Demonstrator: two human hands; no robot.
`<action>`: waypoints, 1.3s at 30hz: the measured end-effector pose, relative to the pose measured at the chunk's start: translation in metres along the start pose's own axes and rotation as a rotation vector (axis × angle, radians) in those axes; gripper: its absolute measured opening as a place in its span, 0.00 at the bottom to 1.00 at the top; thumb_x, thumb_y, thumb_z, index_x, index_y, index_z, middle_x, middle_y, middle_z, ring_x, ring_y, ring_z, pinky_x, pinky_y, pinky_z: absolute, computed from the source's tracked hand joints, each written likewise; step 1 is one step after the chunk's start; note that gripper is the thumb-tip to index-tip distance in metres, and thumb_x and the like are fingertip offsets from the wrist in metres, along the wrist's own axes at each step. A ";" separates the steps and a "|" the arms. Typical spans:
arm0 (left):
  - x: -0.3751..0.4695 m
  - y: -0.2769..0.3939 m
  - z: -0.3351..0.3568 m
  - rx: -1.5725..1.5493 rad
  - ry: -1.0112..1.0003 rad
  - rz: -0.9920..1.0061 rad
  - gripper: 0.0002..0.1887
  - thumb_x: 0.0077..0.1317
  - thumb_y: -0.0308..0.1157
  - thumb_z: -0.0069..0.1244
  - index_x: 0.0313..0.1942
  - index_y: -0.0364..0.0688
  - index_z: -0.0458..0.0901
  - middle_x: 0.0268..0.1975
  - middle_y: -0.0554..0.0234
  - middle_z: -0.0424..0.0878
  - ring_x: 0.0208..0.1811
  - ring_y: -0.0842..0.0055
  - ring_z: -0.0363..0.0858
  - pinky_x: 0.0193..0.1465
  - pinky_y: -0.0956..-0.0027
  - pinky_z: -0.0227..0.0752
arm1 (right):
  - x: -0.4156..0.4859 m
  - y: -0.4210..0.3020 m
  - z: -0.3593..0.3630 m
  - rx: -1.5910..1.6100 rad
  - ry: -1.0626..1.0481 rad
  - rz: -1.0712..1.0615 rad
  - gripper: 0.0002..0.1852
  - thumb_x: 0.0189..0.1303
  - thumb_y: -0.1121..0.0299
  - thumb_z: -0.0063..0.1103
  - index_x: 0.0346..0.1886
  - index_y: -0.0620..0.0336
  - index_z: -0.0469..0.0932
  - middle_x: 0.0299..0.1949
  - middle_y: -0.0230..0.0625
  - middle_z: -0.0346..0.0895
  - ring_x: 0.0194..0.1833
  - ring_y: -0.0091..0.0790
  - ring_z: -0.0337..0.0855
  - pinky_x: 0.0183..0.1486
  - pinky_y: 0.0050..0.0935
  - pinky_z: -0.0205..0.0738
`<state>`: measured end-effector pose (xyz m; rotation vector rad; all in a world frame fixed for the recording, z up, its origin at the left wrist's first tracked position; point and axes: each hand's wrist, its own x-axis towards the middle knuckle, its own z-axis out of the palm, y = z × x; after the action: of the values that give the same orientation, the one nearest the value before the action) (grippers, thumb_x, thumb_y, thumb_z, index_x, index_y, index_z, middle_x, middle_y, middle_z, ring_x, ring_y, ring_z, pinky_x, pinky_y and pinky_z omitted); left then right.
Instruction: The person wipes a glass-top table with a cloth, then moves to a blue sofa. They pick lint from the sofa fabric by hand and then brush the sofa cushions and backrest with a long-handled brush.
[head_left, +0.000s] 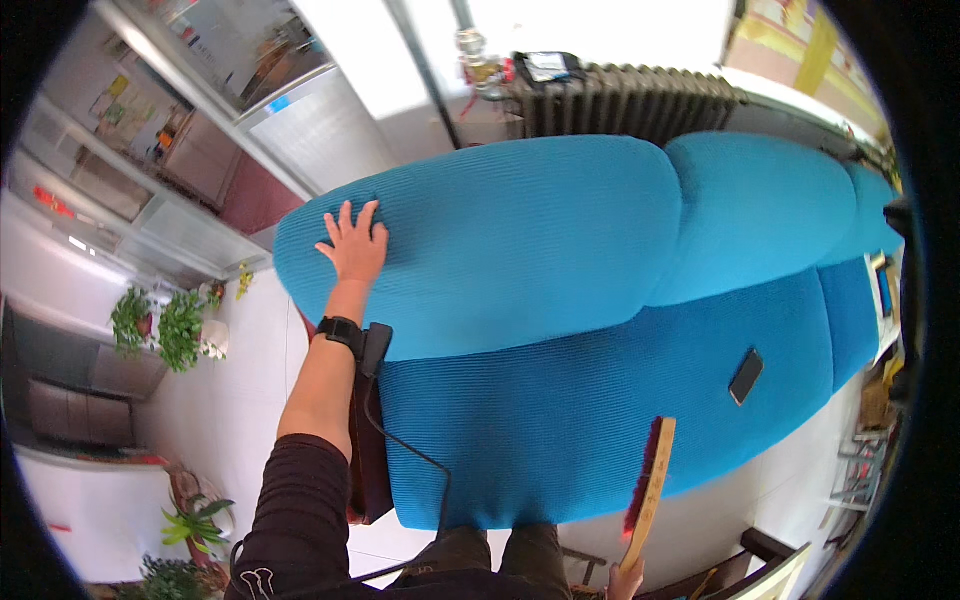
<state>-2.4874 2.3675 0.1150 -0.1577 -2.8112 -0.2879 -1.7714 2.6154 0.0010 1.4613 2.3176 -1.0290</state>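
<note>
My left hand (358, 244) rests with spread fingers on the light blue ribbed cover of the sofa backrest (525, 240), near its left end. A black strap with a small device (375, 349) and a cable is on that wrist. At the bottom right, my right hand (625, 579) grips the handle of a wooden brush with red bristles (652, 480). The brush is beside the front edge of the darker blue sofa seat (540, 420), bristles facing left. A dark smartphone (746, 377) lies on the seat to the right of the brush.
Behind the sofa stands a ribbed radiator (630, 97) with items on top. Glass-paned doors (187, 150) are at the upper left. Potted plants (180, 330) stand on the pale tiled floor at left. Dark wooden furniture (765, 544) is at the lower right.
</note>
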 end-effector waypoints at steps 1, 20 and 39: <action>-0.002 0.027 0.008 -0.006 -0.003 0.059 0.22 0.64 0.44 0.40 0.59 0.63 0.68 0.70 0.55 0.53 0.72 0.46 0.39 0.61 0.24 0.31 | 0.008 -0.001 0.001 0.055 -0.006 -0.002 0.39 0.51 0.56 0.65 0.60 0.72 0.62 0.51 0.62 0.71 0.50 0.60 0.73 0.51 0.45 0.69; 0.005 0.448 0.095 -0.124 -0.079 0.599 0.15 0.62 0.42 0.42 0.47 0.54 0.78 0.55 0.61 0.74 0.61 0.64 0.64 0.63 0.39 0.44 | 0.060 0.018 -0.007 0.260 -0.028 0.172 0.30 0.50 0.68 0.66 0.55 0.68 0.65 0.40 0.53 0.76 0.41 0.47 0.76 0.45 0.39 0.71; -0.081 0.174 0.076 -0.080 0.113 1.094 0.21 0.61 0.35 0.50 0.57 0.56 0.72 0.65 0.60 0.62 0.67 0.58 0.57 0.70 0.50 0.49 | 0.024 0.042 0.012 0.161 0.166 0.066 0.29 0.48 0.55 0.67 0.44 0.70 0.68 0.27 0.51 0.73 0.27 0.52 0.72 0.32 0.46 0.70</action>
<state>-2.4088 2.5469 0.0495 -1.5296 -2.1814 -0.1246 -1.7489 2.6356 -0.0392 1.7332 2.3244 -1.1390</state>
